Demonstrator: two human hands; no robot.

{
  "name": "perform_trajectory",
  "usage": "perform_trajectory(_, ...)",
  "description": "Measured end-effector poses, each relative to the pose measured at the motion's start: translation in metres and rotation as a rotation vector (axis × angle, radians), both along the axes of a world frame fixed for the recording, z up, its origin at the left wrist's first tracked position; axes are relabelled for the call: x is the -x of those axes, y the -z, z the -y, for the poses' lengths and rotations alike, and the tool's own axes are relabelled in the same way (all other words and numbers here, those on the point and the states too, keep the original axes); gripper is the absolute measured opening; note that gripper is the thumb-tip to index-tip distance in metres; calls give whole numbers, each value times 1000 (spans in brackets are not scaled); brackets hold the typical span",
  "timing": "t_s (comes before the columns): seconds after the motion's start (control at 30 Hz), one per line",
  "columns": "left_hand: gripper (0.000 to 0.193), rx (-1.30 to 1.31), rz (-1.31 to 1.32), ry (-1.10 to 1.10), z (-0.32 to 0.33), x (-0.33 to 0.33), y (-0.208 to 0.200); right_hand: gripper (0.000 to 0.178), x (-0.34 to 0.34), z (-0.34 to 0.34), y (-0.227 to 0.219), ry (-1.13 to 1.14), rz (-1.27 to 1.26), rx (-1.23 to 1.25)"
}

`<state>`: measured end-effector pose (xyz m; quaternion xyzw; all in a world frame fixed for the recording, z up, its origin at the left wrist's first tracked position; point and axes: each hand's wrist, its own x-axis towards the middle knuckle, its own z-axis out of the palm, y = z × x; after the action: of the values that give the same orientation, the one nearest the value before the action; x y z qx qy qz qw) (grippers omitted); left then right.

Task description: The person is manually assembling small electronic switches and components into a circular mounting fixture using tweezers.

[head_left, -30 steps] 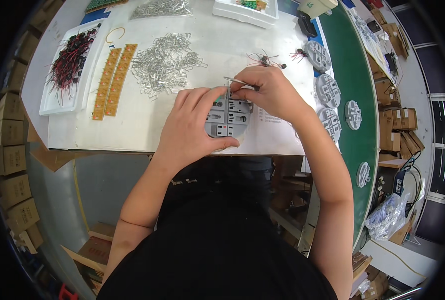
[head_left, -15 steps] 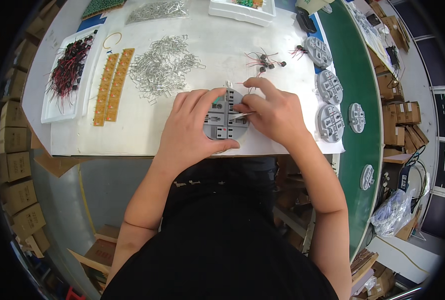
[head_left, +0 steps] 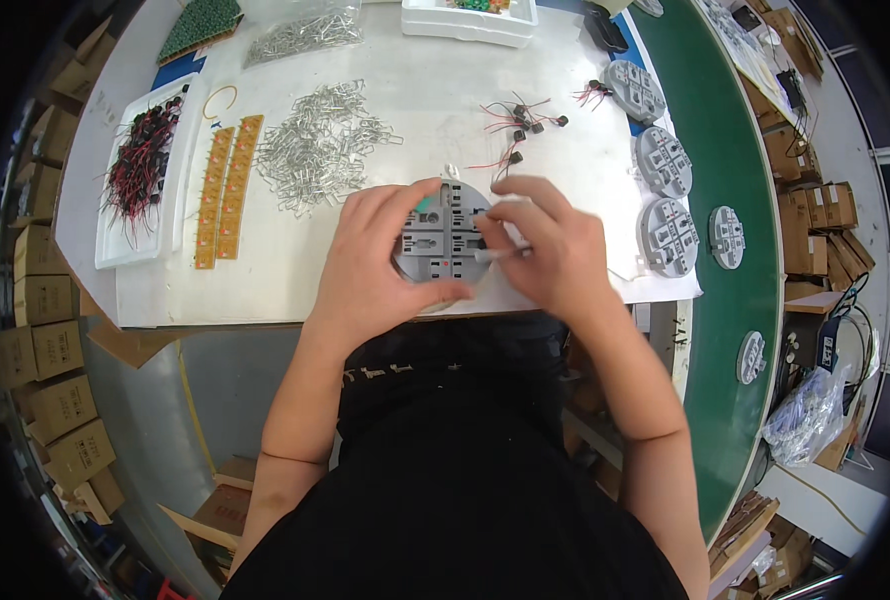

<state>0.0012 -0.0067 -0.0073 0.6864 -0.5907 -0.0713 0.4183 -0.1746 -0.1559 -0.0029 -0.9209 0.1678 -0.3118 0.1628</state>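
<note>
both hands (head_left: 385,255) curl over the round grey part (head_left: 443,240).

Black short-sleeved top (small pale print near hem), forearms bare, no gloves, no rings.

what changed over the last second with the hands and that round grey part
The right hand drew in from the far edge of the round grey part to its near right side, now pressing a small pale piece there. The left hand stayed clamped on the part's left side. The pile of metal clips, orange strips and tray of red wires lie as before.
</note>
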Motion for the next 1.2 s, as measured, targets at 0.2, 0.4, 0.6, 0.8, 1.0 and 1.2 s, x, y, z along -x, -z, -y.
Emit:
perform_trajectory(0.2,42,37,-199,-34,12,-11,-13,19,10,-29,15,117,-102,10)
perform_trajectory(0.4,24,-196,-114,133,37,-21,-30,20,9,-29,19,117,-57,81)
perform_trajectory(0.6,20,-289,32,82,49,-15,-36,20,9,-31,14,129,-88,35)
perform_trajectory(0.8,19,-266,181,102,52,-12,-35,18,8,16,0,58,33,-275)
perform_trajectory(1.0,34,-186,-86,59,43,-10,-16,18,-6,69,7,167,-101,-129)
perform_trajectory(1.2,38,272,360,-120,41,4,-48,21,8,32,-30,98,7,-434)
